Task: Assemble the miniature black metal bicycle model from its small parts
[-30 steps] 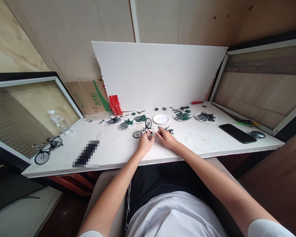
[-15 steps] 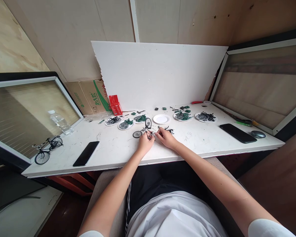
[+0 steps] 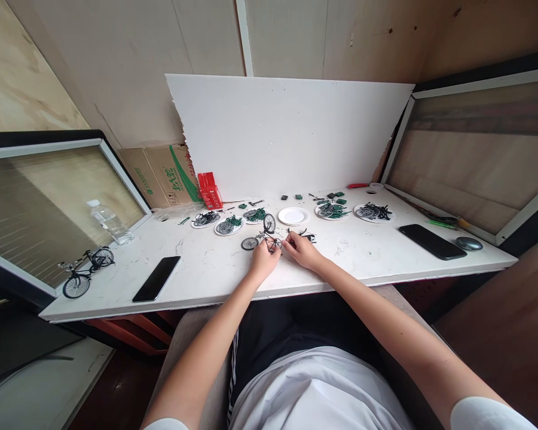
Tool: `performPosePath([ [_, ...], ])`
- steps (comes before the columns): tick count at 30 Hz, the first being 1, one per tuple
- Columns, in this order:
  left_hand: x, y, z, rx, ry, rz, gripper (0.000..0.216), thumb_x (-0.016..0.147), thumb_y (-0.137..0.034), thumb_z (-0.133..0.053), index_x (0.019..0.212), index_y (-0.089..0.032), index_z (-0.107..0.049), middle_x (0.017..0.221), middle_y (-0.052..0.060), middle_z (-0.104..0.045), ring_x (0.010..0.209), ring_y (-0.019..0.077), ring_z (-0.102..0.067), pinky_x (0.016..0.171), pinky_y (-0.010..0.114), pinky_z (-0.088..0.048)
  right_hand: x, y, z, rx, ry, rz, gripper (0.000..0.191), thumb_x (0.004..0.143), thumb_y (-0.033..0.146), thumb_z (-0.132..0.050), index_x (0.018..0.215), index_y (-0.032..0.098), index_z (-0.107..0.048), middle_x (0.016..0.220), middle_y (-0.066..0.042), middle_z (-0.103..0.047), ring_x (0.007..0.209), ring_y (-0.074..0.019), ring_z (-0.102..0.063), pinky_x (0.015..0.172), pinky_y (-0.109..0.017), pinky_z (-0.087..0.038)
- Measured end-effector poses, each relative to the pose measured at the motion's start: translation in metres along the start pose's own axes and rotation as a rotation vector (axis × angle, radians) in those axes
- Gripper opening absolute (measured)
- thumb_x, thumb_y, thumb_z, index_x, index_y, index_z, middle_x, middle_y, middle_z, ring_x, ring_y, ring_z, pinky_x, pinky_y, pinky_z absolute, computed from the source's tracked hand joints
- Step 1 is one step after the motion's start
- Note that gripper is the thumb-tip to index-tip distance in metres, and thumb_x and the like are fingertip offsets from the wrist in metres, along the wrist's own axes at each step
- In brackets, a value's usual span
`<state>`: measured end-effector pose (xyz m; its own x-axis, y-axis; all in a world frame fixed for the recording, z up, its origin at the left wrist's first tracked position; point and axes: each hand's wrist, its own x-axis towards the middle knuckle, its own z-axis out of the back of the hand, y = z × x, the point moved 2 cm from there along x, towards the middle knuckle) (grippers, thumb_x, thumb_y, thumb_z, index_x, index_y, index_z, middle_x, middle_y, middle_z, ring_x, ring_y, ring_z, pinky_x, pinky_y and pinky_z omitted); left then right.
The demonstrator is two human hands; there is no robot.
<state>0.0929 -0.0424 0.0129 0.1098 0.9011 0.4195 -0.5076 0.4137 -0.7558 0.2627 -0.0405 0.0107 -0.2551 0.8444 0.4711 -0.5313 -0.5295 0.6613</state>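
Observation:
My left hand (image 3: pixel 265 257) is closed, its fingers pinching the dark frame of a small model bicycle (image 3: pixel 269 224) just above the table. One spoked wheel stands upright beyond the fingertips, and a loose-looking wheel (image 3: pixel 250 243) lies flat to the left; whether it is joined to the frame I cannot tell. Close against the bicycle's right end, my right hand (image 3: pixel 301 248) has thumb and fingers pressed together. Whatever it pinches is too small to name. Thin black parts (image 3: pixel 310 237) lie right behind the right hand.
Paper plates of black and green plastic parts (image 3: pixel 229 225) line the back, along with a bare white plate (image 3: pixel 293 216). A complete model bicycle (image 3: pixel 88 270), a bottle (image 3: pixel 110 223) and a phone (image 3: pixel 156 279) are at left. Another phone (image 3: pixel 432 241) and a mouse (image 3: pixel 469 243) lie right.

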Motion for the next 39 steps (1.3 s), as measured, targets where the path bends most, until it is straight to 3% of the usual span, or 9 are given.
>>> performPosePath([
  [39, 0.0016, 0.0028, -0.0017, 0.011, -0.011, -0.008, 0.012, 0.084, -0.018, -0.064, 0.096, -0.016, -0.065, 0.088, 0.009, -0.075, 0.084, 0.0231, -0.071, 0.081, 0.034, -0.055, -0.0002, 0.0019, 0.0005, -0.038, 0.017, -0.009, 0.026, 0.099, 0.042, -0.046, 0.083, 0.022, -0.047, 0.072, -0.001, -0.060, 0.063, -0.0163, -0.052, 0.061, -0.028, -0.035],
])
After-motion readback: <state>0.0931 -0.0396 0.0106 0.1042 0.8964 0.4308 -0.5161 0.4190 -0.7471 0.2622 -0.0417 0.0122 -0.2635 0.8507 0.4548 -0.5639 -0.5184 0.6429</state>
